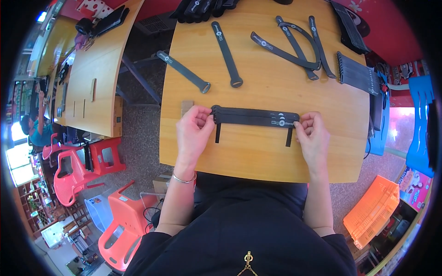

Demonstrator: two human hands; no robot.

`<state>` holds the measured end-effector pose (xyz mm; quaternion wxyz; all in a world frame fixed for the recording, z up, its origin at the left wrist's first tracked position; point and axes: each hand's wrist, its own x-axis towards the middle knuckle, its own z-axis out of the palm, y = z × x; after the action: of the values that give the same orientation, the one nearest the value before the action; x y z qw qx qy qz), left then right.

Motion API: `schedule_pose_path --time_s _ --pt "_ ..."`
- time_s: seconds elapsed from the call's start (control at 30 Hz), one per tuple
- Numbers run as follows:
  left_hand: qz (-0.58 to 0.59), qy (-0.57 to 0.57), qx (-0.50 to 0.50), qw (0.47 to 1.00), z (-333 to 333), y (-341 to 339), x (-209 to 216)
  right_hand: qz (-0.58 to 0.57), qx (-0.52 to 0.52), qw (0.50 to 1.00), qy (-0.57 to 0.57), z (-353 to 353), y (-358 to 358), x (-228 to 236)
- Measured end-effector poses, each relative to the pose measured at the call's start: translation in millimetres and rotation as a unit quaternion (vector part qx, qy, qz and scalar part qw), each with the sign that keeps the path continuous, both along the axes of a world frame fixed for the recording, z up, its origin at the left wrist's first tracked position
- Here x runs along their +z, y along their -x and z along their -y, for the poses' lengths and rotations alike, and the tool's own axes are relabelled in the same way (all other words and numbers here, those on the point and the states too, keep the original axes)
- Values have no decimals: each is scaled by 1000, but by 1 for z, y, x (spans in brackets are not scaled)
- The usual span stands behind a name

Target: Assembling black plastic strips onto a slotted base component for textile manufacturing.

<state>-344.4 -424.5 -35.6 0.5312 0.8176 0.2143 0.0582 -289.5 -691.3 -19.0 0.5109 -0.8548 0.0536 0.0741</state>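
A short stack of black straps (253, 117) with white print at its right end lies level across the near part of the wooden table (258, 161). My left hand (195, 133) pinches the stack's left end, where the rounded tips overlap. At the other end, my right hand (314, 137) has its thumb and fingers closed on the printed corner. Two thin black strips, a left one (218, 133) and a right one (288, 138), stick out from under the stack toward me. Just beyond my left hand is a small brown block (187, 106).
Loose black straps, one to the left (184, 71), one upright (227, 55) and several crossed ones (294, 50), lie farther back. Strap bundles sit at the right edge (357, 73) and far edge (202, 9). Red chairs (124, 221) stand left, an orange crate (372, 210) right.
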Motion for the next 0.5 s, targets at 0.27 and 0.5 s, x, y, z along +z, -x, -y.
schedule_pose_path --time_s 0.27,0.5 --pt "12 6 18 1000 3 0 0 4 -1 1000 -3 -1 1 1" --pt "15 -174 -30 984 5 2 15 14 -5 1000 -19 3 -1 -5"
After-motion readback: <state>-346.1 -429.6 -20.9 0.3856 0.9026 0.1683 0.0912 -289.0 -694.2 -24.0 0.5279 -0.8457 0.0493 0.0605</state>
